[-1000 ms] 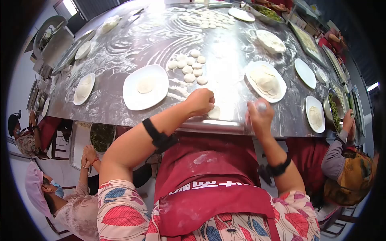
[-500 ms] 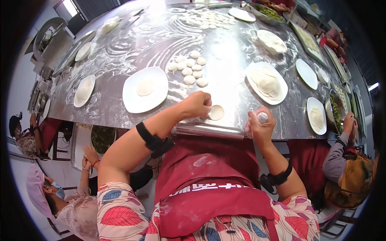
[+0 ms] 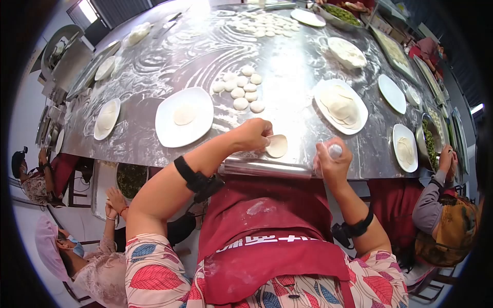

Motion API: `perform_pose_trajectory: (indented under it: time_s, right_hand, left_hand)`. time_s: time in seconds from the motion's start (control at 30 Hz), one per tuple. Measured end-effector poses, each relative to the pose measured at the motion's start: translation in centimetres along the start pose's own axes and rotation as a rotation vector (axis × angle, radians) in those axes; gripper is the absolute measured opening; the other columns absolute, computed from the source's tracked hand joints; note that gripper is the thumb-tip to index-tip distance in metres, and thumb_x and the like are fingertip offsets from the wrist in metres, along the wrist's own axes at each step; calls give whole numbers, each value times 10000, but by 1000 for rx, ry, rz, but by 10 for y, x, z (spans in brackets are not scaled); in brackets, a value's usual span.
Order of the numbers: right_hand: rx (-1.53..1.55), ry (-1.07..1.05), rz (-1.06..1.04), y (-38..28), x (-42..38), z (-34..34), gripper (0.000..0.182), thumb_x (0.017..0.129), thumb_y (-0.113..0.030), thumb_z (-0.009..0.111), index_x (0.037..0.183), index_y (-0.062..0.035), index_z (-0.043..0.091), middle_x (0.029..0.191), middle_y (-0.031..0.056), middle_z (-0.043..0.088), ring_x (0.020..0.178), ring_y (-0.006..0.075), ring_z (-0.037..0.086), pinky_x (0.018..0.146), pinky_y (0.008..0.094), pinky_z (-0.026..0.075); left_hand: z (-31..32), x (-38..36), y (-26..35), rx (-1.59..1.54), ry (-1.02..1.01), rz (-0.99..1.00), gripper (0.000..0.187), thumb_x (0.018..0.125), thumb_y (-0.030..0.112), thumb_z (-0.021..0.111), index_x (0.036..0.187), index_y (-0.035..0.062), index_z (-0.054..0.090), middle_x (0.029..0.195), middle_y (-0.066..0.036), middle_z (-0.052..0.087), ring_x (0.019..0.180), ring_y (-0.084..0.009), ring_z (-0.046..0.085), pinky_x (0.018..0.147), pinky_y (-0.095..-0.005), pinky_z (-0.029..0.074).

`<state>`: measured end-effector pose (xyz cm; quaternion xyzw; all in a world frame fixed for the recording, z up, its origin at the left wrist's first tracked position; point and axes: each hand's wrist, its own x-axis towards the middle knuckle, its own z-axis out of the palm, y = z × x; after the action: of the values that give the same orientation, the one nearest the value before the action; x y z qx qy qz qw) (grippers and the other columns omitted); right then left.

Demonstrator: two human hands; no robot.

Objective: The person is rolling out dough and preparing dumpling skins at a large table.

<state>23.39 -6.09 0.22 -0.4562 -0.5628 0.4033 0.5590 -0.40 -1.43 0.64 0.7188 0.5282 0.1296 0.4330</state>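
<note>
My left hand pinches the left edge of a small flat dough round, which lies on the steel table near its front edge. To the right, my right hand is wrapped round a rolling pin, whose pale rounded end shows. Several dough pieces sit beyond my left hand. On the left is a white plate with one flat wrapper. A second white plate, at the right, bears a stack of wrappers.
More dough pieces lie at the far side. A bowl of green filling stands at the back right, another at the right. Co-workers sit at the left and right. A metal edge strip runs before me.
The dough round has become slightly larger and longer towards me, still in my left fingers. My right hand and the rolling pin have hardly moved.
</note>
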Motion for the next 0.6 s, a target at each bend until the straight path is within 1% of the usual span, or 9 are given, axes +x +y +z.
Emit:
perform_pose_trajectory:
  time_s: [0.03,0.07,0.13,0.17,0.2,0.37,0.43,0.53,0.6]
  right_hand:
    - [-48,15,-20,4,11,3,183,795,-53,657,699,-24,504,505,20,513,398,89,490,378,260,361]
    - [-94,36,-40,8,24,6,176,797,-52,655,708,-22,506,507,18,515,403,88,491,381,259,362]
    - [-72,28,-24,15,66,27,184,788,-61,667,702,-17,510,507,27,514,448,95,486,421,274,374]
    - [-136,42,-140,39,89,35,179,780,-72,676,718,-7,521,505,50,509,452,113,484,429,299,376]
    - [-180,31,-152,39,99,42,177,775,-78,684,744,7,531,509,73,515,455,131,497,435,312,380]
    - [-129,45,-68,21,38,8,169,782,-31,668,720,-17,511,505,39,529,401,104,508,382,268,379]
    - [45,5,18,2,0,-1,182,794,5,657,710,-31,500,507,47,531,399,102,519,349,256,366]
    - [-12,52,-5,7,13,5,179,790,-9,665,704,-22,508,514,31,534,401,99,501,361,251,361]
    - [-89,63,-85,26,62,22,166,787,-27,669,716,-20,519,522,25,537,409,93,491,375,254,362]
  left_hand:
    - [1,-2,2,-71,-62,-52,101,737,35,619,826,-13,612,768,-139,649,743,-252,630,676,-357,481]
    - [1,1,-1,9,-55,30,103,768,66,604,836,-11,614,773,-158,645,761,-274,630,688,-371,478]
    - [2,6,5,172,55,93,125,794,100,589,846,-10,618,779,-171,641,770,-293,628,699,-379,475]
    - [2,8,8,254,114,126,140,807,118,581,851,-9,621,783,-177,640,774,-302,628,704,-383,474]
    - [3,13,10,261,150,84,184,828,163,568,867,-6,629,794,-192,638,782,-325,623,712,-391,469]
    - [10,7,8,195,62,94,169,811,149,592,855,-11,624,788,-187,641,768,-316,621,698,-386,465]
    - [9,4,4,159,76,97,157,803,136,598,850,-12,623,788,-182,644,757,-313,619,691,-384,465]
    - [7,1,5,117,21,84,151,803,124,590,853,-14,622,798,-188,643,754,-325,614,685,-387,463]
    - [6,3,10,187,62,76,164,810,142,584,857,-9,624,802,-194,640,757,-332,614,688,-392,463]
